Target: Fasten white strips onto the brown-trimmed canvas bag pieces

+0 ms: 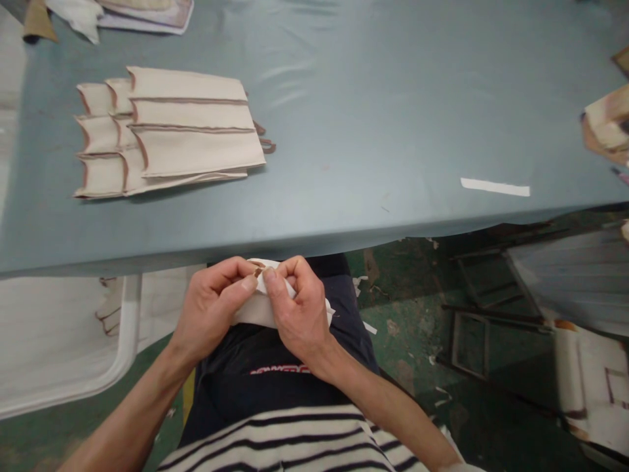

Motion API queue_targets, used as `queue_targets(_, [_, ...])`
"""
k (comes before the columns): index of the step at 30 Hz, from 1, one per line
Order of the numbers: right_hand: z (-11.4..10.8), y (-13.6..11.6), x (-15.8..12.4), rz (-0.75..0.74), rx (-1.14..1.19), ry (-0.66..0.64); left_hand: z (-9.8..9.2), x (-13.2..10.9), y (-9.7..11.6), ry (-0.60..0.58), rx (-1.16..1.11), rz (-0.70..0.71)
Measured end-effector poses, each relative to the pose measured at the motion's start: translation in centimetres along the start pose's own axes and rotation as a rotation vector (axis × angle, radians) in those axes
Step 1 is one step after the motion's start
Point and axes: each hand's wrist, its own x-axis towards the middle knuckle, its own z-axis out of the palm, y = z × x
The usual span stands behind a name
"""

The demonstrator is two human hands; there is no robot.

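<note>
My left hand point(213, 298) and my right hand point(302, 308) are close together over my lap, just below the table edge. Between their pinched fingers is a cream fabric piece point(256, 313) with a bit of brown trim showing at the top. The fingers cover much of it, so its full shape is hidden. On the table beyond, to the left, lies a pile of cream fabric pouches point(196, 115) with brown edging, overlapping one another. Small brown loops point(266, 145) stick out at the pile's right end.
A blue-green cover lies over the table point(373, 118). A white strip point(495, 187) rests near its front right edge. Folded cloths point(142, 14) lie at the back left. Below stands a white plastic tub point(130, 328) on the left; on the right are a dark metal frame point(469, 344) and scraps.
</note>
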Motion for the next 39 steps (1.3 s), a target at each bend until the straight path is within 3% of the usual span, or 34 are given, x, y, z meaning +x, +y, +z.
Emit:
queue_targets(9, [0.5, 0.9, -0.1, 0.002, 0.041, -0.023, -0.3, 0.2, 0.1, 0.001, 0.051, 0.002])
queue_targets(17, [0.9, 1.8, -0.4, -0.007, 0.022, 0.015, 0.3, -0.1, 1.1, 0.050, 0.241, 0.060])
queue_targets(24, [-0.7, 0.0, -0.8, -0.050, 0.066, -0.170, 0.0, -1.1, 2.4, 0.096, 0.380, 0.222])
queue_targets(28, [-1.1, -1.4, -1.1, -0.104, 0.113, -0.260, -0.4, -2.1, 3.3, 0.079, 0.334, 0.331])
queue_targets(35, [-1.4, -2.5, -1.6, -0.159, 0.076, -0.354, -1.6, -2.7, 3.7, 0.083, 0.258, 0.284])
queue_targets(39, [-2.6, -3.0, -0.4, -0.347, -0.086, -0.315, -2.9, -2.8, 4.2, 0.047, 0.237, 0.211])
